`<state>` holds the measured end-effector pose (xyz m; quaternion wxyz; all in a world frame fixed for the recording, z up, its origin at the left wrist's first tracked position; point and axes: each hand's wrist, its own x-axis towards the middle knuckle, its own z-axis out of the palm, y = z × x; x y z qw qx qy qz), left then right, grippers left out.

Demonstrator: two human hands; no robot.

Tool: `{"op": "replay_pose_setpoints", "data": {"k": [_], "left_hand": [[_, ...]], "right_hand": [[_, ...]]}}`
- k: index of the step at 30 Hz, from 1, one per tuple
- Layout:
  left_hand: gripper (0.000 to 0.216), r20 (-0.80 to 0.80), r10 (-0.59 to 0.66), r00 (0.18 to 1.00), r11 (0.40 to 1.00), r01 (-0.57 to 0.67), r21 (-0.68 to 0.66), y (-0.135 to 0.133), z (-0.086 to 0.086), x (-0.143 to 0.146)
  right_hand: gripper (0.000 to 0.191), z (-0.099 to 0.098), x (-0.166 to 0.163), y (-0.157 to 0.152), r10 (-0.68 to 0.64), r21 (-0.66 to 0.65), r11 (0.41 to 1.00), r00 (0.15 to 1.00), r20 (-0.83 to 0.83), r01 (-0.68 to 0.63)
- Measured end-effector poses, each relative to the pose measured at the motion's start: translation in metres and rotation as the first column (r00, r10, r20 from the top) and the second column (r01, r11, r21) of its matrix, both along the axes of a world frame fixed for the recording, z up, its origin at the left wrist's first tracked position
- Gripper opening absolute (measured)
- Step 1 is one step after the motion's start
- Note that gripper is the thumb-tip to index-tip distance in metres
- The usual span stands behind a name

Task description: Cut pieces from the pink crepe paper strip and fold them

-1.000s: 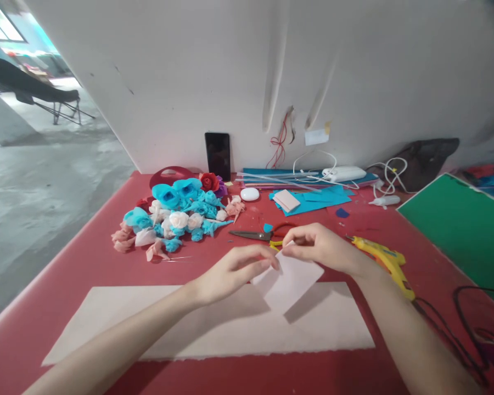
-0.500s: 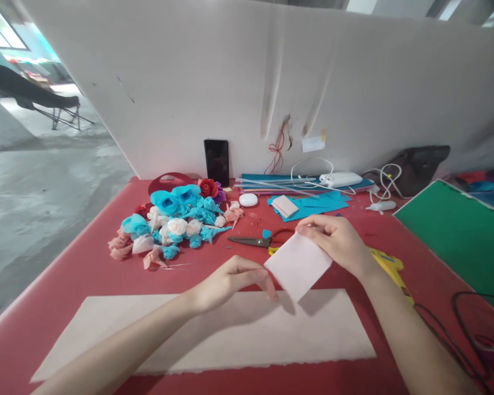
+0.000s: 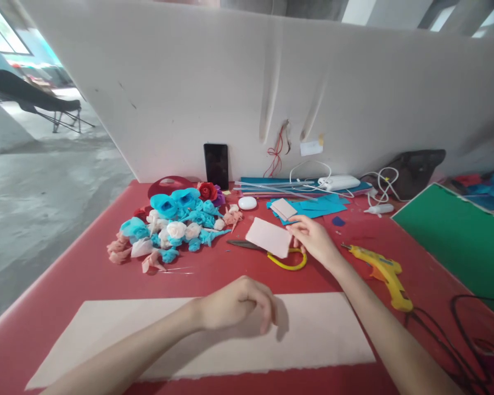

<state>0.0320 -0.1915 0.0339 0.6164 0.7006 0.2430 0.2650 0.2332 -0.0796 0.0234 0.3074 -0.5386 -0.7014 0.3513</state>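
Observation:
My right hand pinches a small pale pink paper piece and holds it above the scissors with yellow and red handles, past the middle of the red table. My left hand hovers over the long pale paper strip at the table's near side, fingers curled loosely with nothing seen in them.
A pile of blue, white, pink and red paper flowers lies at left. A yellow glue gun with black cable lies at right, beside a green sheet. Blue paper, a phone and a charger line the wall.
My right hand carried the small pink paper away from the left hand, up and toward the scissors. My left hand let go of it and dropped onto the long strip.

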Motion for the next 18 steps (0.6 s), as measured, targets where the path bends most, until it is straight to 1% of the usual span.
{"op": "replay_pose_setpoints", "data": {"k": [3,6,7,9,11,13,16,18], "left_hand": [[0.041,0.019,0.048,0.999,0.999,-0.048,0.005,0.002,-0.008,0.000],[0.027,0.020,0.063,0.998,0.998,-0.063,0.025,0.003,-0.011,0.000],[0.023,-0.003,0.057,0.998,0.997,-0.057,0.052,0.003,-0.009,-0.001],[0.018,-0.104,0.057,0.993,0.986,-0.040,0.160,0.001,-0.005,-0.001],[0.022,-0.225,0.087,0.971,0.955,-0.017,0.297,-0.002,0.000,0.000],[0.027,-0.309,0.115,0.944,0.920,0.016,0.390,-0.006,0.003,0.002],[0.028,-0.412,0.094,0.906,0.884,0.114,0.453,-0.011,0.003,0.007],[0.024,-0.492,0.110,0.864,0.845,0.179,0.505,-0.016,0.001,0.011]], "right_hand": [[0.024,-0.007,0.001,0.004,-0.035,0.048,0.998,0.996,0.078,0.031],[0.015,-0.009,0.005,0.004,-0.020,0.087,0.996,0.987,0.159,0.006],[0.014,-0.010,0.006,0.003,-0.004,0.091,0.996,0.983,0.186,-0.013],[0.014,-0.012,0.006,0.002,0.039,0.088,0.994,0.970,0.240,-0.061],[0.021,-0.016,0.005,0.000,0.092,0.083,0.989,0.951,0.294,-0.121],[0.033,-0.018,0.002,-0.002,0.144,0.081,0.980,0.926,0.348,-0.183],[0.045,-0.019,-0.002,-0.006,0.206,0.071,0.963,0.883,0.421,-0.259],[0.053,-0.016,-0.003,-0.010,0.238,0.055,0.954,0.858,0.455,-0.294]]}}
